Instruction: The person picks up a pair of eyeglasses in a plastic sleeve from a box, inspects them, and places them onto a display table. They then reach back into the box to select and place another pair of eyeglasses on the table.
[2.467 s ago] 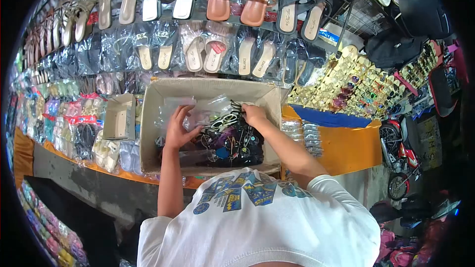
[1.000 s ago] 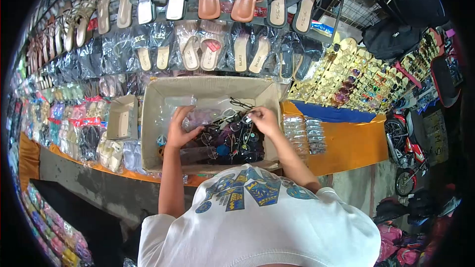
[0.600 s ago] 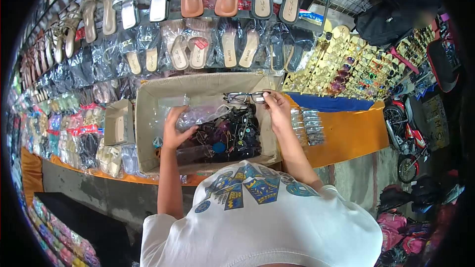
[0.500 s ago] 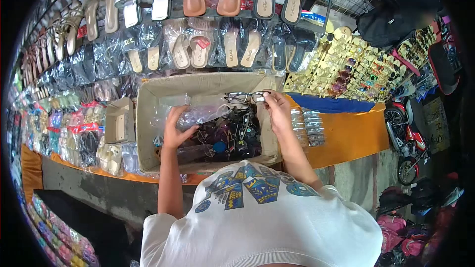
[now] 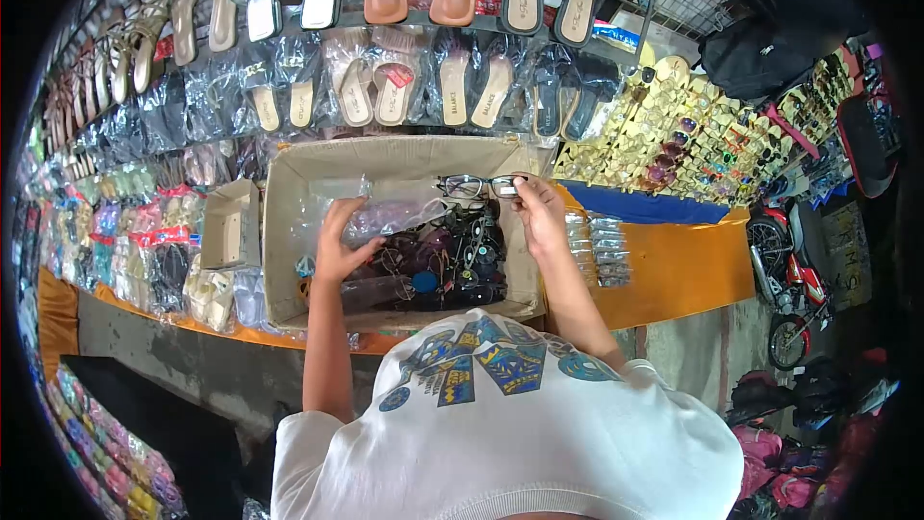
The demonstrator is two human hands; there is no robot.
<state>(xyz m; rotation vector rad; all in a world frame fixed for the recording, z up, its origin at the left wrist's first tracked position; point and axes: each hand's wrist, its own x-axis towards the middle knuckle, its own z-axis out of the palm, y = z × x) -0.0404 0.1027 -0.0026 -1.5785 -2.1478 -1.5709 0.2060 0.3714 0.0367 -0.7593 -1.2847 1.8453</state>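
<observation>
Head view: my right hand point(image 5: 541, 217) pinches eyeglasses point(image 5: 466, 187) at one end — light pressure should protect lenses point(image 5: 464, 189); my left hand point(image 5: 339, 243) is spread inside the box point(image 5: 332, 159).

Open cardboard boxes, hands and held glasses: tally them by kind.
Open cardboard boxes, large box and small box: 2
Hands, left hand and right hand: 2
Glasses in the right hand's grip: 1
Total: 5
</observation>
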